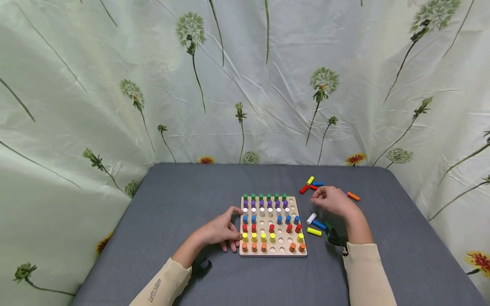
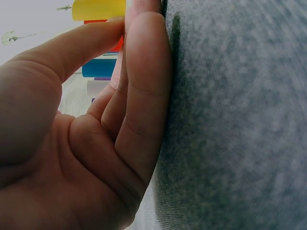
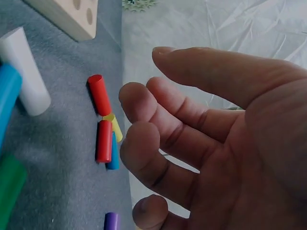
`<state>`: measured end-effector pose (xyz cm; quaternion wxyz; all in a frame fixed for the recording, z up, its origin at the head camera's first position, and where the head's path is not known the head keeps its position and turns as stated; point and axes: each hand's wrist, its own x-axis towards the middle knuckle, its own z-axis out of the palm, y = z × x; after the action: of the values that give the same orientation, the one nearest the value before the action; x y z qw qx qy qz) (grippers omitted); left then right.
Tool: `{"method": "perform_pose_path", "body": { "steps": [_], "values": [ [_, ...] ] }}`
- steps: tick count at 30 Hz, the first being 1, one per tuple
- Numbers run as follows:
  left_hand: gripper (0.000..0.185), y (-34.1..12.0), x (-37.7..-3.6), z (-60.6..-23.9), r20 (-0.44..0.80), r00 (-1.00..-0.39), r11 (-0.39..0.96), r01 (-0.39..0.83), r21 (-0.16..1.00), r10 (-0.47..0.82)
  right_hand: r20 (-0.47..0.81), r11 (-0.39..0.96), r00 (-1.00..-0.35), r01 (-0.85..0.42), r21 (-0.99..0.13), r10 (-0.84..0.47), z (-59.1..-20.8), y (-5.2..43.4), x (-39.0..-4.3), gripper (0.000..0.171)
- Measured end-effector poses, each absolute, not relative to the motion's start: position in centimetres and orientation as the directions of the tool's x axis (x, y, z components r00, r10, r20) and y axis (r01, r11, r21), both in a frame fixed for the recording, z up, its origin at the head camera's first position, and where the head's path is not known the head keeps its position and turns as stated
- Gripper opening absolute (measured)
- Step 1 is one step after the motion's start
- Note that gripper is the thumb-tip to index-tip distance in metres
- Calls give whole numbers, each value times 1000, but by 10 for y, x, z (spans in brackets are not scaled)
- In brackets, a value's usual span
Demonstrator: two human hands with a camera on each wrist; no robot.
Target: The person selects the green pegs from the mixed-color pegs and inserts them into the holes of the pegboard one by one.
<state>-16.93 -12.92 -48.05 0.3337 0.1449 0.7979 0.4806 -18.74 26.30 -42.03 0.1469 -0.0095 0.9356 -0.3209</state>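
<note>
A wooden pegboard point(image 1: 273, 255) lies on the table, with rows of green, purple, white, blue, red, yellow and orange pegs upright in it and several bare holes, mostly toward its right side. My left hand point(image 1: 220, 229) rests against its left edge, thumb by the yellow row and index finger by the white row. To the board's right, my right hand point(image 1: 334, 199) hovers among loose pegs, fingers loosely bent and nothing between them. In the right wrist view a red peg point(image 3: 99, 95) and a white peg point(image 3: 26, 72) lie beyond its fingertips.
Behind the right hand lie a yellow peg point(image 1: 310, 180), a blue peg point(image 1: 318, 184) and an orange peg point(image 1: 353, 196). Closer in are another blue peg point(image 1: 319, 225) and yellow peg point(image 1: 314, 232). A flower-printed curtain point(image 1: 229, 85) hangs behind the grey table point(image 1: 183, 187).
</note>
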Motion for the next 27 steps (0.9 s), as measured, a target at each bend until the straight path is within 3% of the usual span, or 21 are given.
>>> {"method": "perform_pose_path", "body": {
  "steps": [9,16,27],
  "values": [
    [67,-129,-171,-478,-406,-736,501,-105,859,542,-346,840,-924,55,-540,-162,-418,279,-177,20],
    [65,-129,-170,-479,-410,-735,504,-107,857,540,-449,847,-881,120,-517,-149,-428,292,-174,16],
    [66,-128,-170,-478,-404,-740,506,-100,857,538,-512,893,-852,144,-427,-107,-440,295,-176,17]
  ]
}}
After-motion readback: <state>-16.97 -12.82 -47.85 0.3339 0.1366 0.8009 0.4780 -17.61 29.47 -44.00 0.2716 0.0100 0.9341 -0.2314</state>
